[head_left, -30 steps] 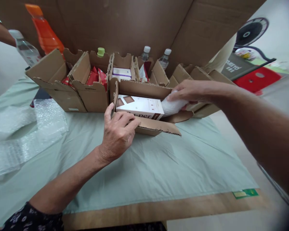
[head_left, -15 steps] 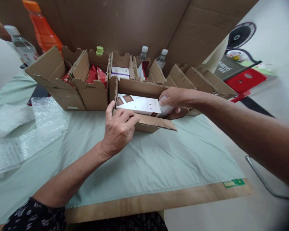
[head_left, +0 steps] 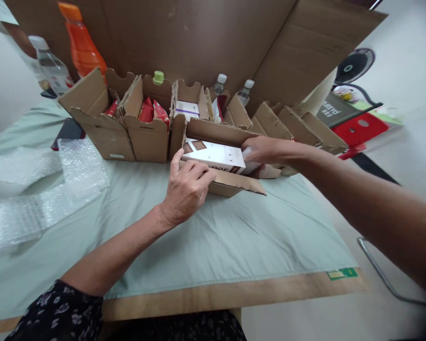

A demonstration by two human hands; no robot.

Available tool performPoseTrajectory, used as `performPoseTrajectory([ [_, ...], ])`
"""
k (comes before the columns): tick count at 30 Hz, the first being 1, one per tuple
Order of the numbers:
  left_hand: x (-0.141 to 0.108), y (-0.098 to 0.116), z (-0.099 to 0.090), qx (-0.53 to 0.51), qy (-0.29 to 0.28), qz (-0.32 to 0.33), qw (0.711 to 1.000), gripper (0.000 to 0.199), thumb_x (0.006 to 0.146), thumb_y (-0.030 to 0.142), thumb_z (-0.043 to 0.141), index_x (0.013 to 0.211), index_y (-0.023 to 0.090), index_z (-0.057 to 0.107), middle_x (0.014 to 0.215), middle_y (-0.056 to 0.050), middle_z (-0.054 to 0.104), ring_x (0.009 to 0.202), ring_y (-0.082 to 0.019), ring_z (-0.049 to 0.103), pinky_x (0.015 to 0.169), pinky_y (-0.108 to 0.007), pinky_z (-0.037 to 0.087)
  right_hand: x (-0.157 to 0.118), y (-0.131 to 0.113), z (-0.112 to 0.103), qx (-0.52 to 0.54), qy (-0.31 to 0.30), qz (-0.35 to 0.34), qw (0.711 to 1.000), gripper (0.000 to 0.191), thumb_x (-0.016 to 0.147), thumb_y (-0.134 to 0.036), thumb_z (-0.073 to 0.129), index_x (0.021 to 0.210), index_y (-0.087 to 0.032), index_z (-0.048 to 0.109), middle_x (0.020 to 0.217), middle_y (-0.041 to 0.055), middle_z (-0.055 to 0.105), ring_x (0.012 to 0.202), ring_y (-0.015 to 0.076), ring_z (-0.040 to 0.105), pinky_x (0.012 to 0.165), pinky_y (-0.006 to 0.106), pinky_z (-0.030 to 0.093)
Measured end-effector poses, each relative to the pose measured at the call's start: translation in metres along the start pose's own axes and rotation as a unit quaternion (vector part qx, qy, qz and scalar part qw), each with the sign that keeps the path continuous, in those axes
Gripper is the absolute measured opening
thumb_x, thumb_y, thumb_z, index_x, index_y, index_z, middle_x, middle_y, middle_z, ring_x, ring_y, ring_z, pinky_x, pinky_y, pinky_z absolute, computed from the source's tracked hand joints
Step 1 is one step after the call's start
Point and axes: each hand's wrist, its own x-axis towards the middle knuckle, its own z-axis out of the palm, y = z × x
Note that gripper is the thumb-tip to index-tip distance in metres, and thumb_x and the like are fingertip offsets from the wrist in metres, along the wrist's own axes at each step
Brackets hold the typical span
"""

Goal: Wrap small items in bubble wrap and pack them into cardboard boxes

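Note:
A small open cardboard box (head_left: 224, 190) lies in front of me, one flap hanging out toward me. My left hand (head_left: 188, 188) grips its near left wall, thumb at the left corner and fingers over the edge. Inside lies a white printed carton (head_left: 216, 155) with cut-out windows. My right hand (head_left: 264, 150) reaches into the right end of the box, its fingers closed on a crumpled piece of bubble wrap (head_left: 250, 166) beside the carton. The fingertips of that hand are partly hidden.
A row of cardboard boxes (head_left: 147, 142) stands behind, some holding red packets (head_left: 152, 111). Bottles, one an orange bottle (head_left: 87, 52), stand behind it. Bubble wrap sheets (head_left: 46, 203) and a dark phone-like object (head_left: 69, 132) lie left. A tall cardboard panel (head_left: 184, 42) closes the back.
My right hand has pressed the bubble wrap lower into the right end of the box, and less of it shows. My left hand keeps its grip. The whole view has shifted slightly.

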Motion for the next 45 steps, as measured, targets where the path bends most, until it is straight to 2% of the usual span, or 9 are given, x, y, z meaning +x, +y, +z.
performPoseTrajectory([
  [4,0.000,0.000,0.000,0.009,0.005,0.009,1.000,0.030,0.093,0.005,0.053,0.099,0.025,0.075,0.095,-0.001,0.074,0.093,-0.020,0.065,0.126,-0.065,0.028,-0.018,0.003,-0.013,0.059,-0.083,0.035,0.994,0.021,0.086,-0.024,0.060,0.102,-0.018,0.072,0.078,0.0052,0.071,0.065,0.0171,0.062,0.060,0.029,0.042],
  [8,0.000,0.000,-0.001,0.011,0.009,0.011,1.000,0.029,0.092,0.005,0.053,0.098,0.024,0.074,0.094,-0.002,0.073,0.093,-0.021,0.065,0.125,-0.065,0.029,-0.023,0.003,-0.012,-0.075,-0.038,-0.010,0.996,0.021,0.084,-0.032,0.067,0.099,-0.019,0.074,0.089,0.0055,0.074,0.078,0.0195,0.064,0.064,0.029,0.039],
  [14,0.000,-0.001,0.000,0.016,0.005,0.008,1.000,0.029,0.091,0.004,0.053,0.098,0.024,0.074,0.095,-0.002,0.073,0.094,-0.021,0.065,0.126,-0.064,0.029,-0.025,-0.010,0.003,-0.169,0.040,0.049,0.984,0.024,0.086,-0.030,0.065,0.105,-0.020,0.076,0.099,0.0098,0.076,0.088,0.0254,0.067,0.067,0.032,0.038],
  [27,-0.001,-0.001,-0.001,0.025,-0.001,0.013,1.000,0.028,0.090,0.005,0.055,0.099,0.024,0.073,0.097,-0.002,0.074,0.095,-0.021,0.066,0.126,-0.061,0.029,-0.006,0.009,0.013,-0.083,0.069,-0.019,0.994,0.008,0.075,-0.021,0.065,0.070,-0.022,0.071,0.066,0.0015,0.069,0.060,0.0159,0.055,0.054,0.028,0.034],
  [32,-0.001,0.000,-0.010,0.012,0.040,0.000,0.999,0.033,0.091,0.014,0.061,0.123,0.022,0.069,0.127,-0.010,0.070,0.124,-0.028,0.063,0.125,-0.058,0.033,-0.054,0.016,0.011,0.070,0.217,-0.036,0.973,0.016,0.083,-0.024,0.061,0.081,-0.023,0.077,0.073,-0.0001,0.073,0.068,0.0175,0.063,0.065,0.030,0.045],
  [36,-0.002,-0.021,-0.027,-0.022,0.087,-0.063,0.994,0.069,0.087,0.030,0.072,0.152,0.024,0.048,0.160,-0.014,0.047,0.152,-0.034,0.041,0.128,-0.057,0.029,-0.116,0.026,0.043,0.184,0.435,-0.026,0.881,0.022,0.090,-0.029,0.062,0.099,-0.020,0.079,0.104,0.0070,0.080,0.085,0.0185,0.071,0.078,0.033,0.055],
  [38,-0.005,-0.040,-0.031,-0.070,0.092,-0.116,0.987,0.085,0.085,0.040,0.077,0.159,0.027,0.037,0.166,-0.013,0.039,0.157,-0.035,0.035,0.130,-0.057,0.027,-0.134,0.039,0.072,0.238,0.487,0.012,0.840,0.022,0.089,-0.033,0.066,0.101,-0.020,0.079,0.108,0.0088,0.079,0.085,0.0180,0.071,0.077,0.033,0.056],
  [41,-0.011,-0.065,-0.021,-0.190,0.079,-0.214,0.955,0.099,0.082,0.056,0.081,0.162,0.029,0.030,0.168,-0.014,0.035,0.158,-0.038,0.033,0.129,-0.059,0.027,-0.129,0.057,0.118,0.356,0.406,0.060,0.840,0.040,0.083,-0.041,0.074,0.117,-0.020,0.074,0.112,0.0112,0.078,0.091,0.0223,0.073,0.076,0.037,0.058],
  [45,-0.013,-0.073,0.010,-0.361,-0.002,-0.286,0.888,0.100,0.074,0.070,0.083,0.154,0.024,0.043,0.158,-0.017,0.050,0.153,-0.039,0.042,0.127,-0.058,0.032,-0.078,0.049,0.154,0.488,0.275,-0.005,0.828,0.084,0.071,-0.060,0.083,0.143,-0.025,0.058,0.145,0.0149,0.064,0.121,0.0334,0.067,0.081,0.045,0.063],
])
